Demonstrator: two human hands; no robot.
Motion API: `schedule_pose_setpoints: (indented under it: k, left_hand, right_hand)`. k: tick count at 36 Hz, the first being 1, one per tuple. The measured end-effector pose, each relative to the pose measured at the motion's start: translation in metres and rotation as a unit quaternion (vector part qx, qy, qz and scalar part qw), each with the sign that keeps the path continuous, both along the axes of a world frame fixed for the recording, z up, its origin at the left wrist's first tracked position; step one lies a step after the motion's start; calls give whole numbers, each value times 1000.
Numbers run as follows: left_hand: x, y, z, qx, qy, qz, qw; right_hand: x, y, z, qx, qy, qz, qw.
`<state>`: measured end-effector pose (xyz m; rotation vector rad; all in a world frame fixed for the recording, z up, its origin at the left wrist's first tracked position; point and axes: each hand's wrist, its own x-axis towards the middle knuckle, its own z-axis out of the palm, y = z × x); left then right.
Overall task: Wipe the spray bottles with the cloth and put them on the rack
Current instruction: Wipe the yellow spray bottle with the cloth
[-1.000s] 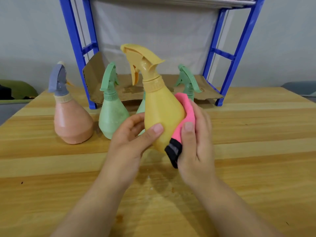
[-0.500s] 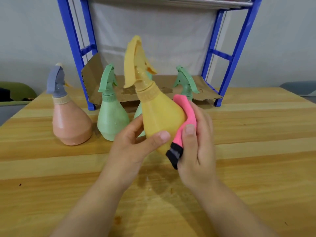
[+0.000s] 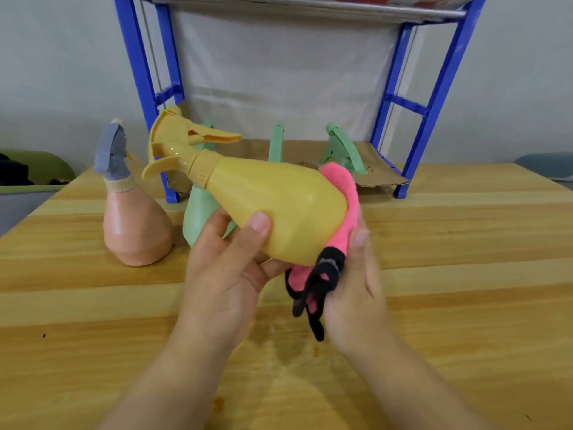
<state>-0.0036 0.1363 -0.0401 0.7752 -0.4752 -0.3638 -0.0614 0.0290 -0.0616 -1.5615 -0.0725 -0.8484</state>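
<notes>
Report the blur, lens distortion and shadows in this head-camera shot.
Head view: the wide lens splays the posts of the blue rack outward toward the top. Head view: the right hand and the black trim of the cloth look slightly smeared, while the yellow bottle is fairly sharp. Head view: a soft shadow falls on the table below the bottle, in even light with no hard glare.

A wooden table filled the lower frame. Torn cardboard lay right of centre. A green object sat at the left edge.
</notes>
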Motion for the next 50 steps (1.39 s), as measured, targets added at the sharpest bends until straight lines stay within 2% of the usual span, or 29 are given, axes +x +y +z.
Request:
schedule_pose_setpoints:
  k: [8, 13, 15, 19, 24, 30, 35, 40, 50]
  left_hand:
    - [1, -2, 0, 29, 3, 60, 998]
    - [2, -1, 1, 19, -3, 50, 999]
    - [1, 1, 1, 10, -16, 46, 999]
    - [2, 2, 1, 29, -65, 68, 995]
    - [2, 3, -1, 63, -121, 110, 985]
    - [1, 2, 1, 74, -161, 116, 977]
    - [2, 3, 0, 73, -170, 112, 976]
    - [4, 7, -1, 84, -158, 92, 979]
    - [1, 6, -6, 123, -186, 121, 967]
  right_hand:
    - [0, 3, -5, -78, 18, -46, 996]
    - [-1, 0, -6, -172, -16, -119, 978]
    - [-2, 0, -3, -185, -20, -117, 976]
    - [-3, -1, -1, -104, 16, -41, 994]
    - [-7, -3, 2, -16, 61, -1, 998]
    - [-9, -7, 4, -30, 81, -20, 996]
    - [-10, -8, 4, -20, 58, -52, 997]
    - [-9, -9, 11, -49, 17, 34, 998]
    - [-13, -17, 5, 5, 143, 52, 988]
